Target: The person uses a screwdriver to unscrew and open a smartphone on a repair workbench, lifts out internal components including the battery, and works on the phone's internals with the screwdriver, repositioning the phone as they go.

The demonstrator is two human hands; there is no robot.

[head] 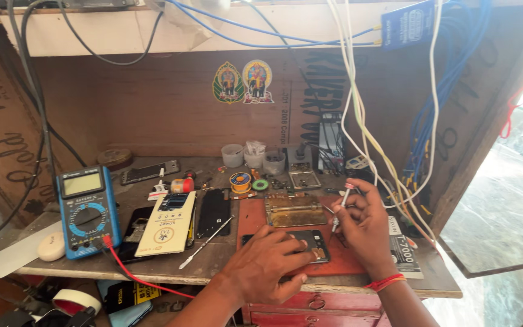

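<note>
Left hand [266, 261] lies flat, fingers spread, pressing down a phone [307, 243] on the red mat [252, 219] at the bench's front edge. Right hand [363, 228], wrist bent inward, pinches a screwdriver [341, 207] upright, tip just beside the phone's right end.

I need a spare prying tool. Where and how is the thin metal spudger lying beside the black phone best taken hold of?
Judging by its pose, grip the metal spudger around its middle shaft, coming from above with thumb and forefinger. It lies flat and diagonal on the bench, its pointed lower end near the front edge and upper end by the black phone, so the midsection is the freest part.
</note>
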